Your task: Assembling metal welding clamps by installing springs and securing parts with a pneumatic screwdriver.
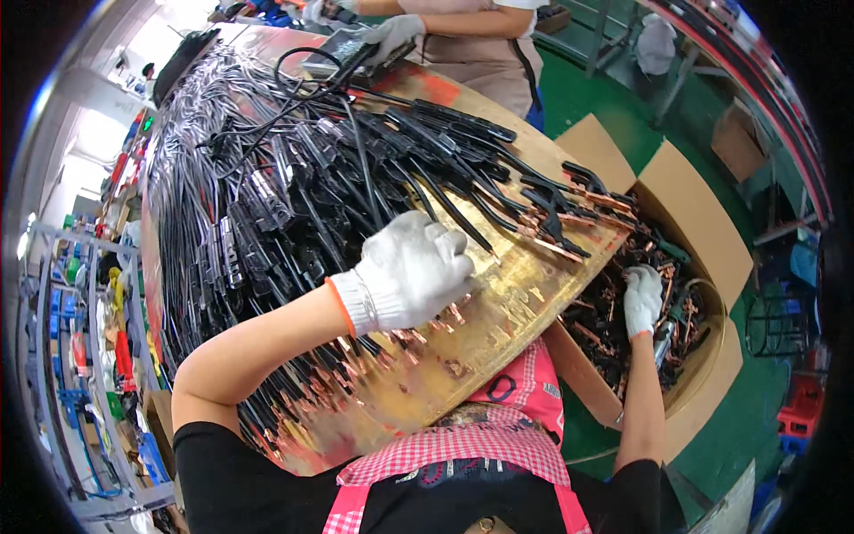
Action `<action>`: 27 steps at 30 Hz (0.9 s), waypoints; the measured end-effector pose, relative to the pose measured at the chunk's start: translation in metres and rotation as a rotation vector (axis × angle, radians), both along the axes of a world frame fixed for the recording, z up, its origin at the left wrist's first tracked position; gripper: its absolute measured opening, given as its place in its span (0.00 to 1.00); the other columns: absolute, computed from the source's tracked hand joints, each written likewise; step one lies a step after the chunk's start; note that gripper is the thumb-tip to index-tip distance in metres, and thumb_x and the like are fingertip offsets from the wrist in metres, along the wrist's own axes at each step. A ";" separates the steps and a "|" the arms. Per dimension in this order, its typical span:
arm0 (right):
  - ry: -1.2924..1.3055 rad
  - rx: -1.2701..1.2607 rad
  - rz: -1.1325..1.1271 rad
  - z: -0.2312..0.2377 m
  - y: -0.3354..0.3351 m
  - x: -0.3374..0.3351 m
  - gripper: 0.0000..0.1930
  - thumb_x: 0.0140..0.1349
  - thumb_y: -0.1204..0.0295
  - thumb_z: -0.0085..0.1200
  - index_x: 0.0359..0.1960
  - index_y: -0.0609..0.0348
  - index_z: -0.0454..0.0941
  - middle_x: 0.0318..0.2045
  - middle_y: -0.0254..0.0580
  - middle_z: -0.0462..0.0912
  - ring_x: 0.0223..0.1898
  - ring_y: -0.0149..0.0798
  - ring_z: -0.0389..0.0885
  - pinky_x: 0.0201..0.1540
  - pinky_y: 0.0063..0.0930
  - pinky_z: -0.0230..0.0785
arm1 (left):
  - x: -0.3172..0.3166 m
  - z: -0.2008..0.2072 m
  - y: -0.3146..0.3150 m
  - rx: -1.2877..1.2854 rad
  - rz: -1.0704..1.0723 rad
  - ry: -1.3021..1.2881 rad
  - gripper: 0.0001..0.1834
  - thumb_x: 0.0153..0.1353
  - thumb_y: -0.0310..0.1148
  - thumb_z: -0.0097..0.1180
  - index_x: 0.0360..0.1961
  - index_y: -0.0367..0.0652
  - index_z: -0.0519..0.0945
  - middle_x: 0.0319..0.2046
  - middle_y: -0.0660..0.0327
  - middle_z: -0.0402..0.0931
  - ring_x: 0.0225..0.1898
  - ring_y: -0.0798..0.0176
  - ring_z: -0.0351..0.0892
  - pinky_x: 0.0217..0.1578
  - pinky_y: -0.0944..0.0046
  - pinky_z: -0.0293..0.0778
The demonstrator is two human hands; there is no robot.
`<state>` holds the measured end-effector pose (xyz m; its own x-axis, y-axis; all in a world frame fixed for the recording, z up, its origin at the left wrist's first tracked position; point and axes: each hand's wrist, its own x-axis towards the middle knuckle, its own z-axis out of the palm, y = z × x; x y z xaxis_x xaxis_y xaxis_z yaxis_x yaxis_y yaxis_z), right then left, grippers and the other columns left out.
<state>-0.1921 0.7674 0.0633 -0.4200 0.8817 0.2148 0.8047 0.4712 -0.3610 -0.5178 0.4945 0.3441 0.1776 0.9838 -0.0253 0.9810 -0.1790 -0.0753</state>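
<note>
My left hand (411, 270), in a white knit glove, is closed in a fist over the black-handled copper clamps (498, 191) that lie in rows on the worn wooden table (507, 303); what it grips is hidden under the fingers. My right hand (642, 300), also gloved, reaches down into an open cardboard box (703, 222) at the table's right side and rests among loose copper and black clamp parts (605, 329). Its fingers are bent into the pile.
A thick mass of black cables (240, 178) covers the table's left and far part. Across the table, another person's gloved hand (391, 34) works at a grey device. Shelves with coloured goods (89, 303) stand at the left. Green floor (756, 418) surrounds the box.
</note>
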 end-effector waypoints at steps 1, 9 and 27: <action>0.139 -0.059 -0.062 0.008 -0.005 -0.003 0.13 0.71 0.64 0.46 0.45 0.53 0.84 0.53 0.46 0.81 0.56 0.51 0.77 0.60 0.40 0.68 | -0.006 0.006 -0.001 0.004 0.003 0.020 0.07 0.53 0.39 0.58 0.25 0.50 0.75 0.27 0.63 0.71 0.31 0.57 0.76 0.37 0.56 0.72; 1.788 -1.058 -0.289 0.111 -0.069 -0.006 0.24 0.77 0.48 0.39 0.54 0.56 0.73 0.48 0.44 0.80 0.39 0.39 0.80 0.40 0.39 0.78 | -0.101 -0.016 -0.027 -0.145 0.183 -0.417 0.07 0.49 0.32 0.55 0.31 0.53 0.73 0.35 0.65 0.72 0.44 0.63 0.77 0.51 0.61 0.73; 0.362 -0.295 0.284 0.204 -0.175 -0.070 0.20 0.60 0.63 0.64 0.55 0.48 0.80 0.36 0.43 0.85 0.35 0.46 0.86 0.39 0.35 0.79 | -0.064 0.000 0.039 -0.022 -0.110 -0.047 0.10 0.56 0.36 0.62 0.39 0.48 0.80 0.35 0.60 0.81 0.40 0.51 0.82 0.42 0.52 0.76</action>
<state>-0.2622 0.5927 0.2669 -0.5955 0.7893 0.1498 0.4608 0.4883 -0.7411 -0.5816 0.5331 0.3443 0.2863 0.9575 -0.0356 0.9575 -0.2873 -0.0247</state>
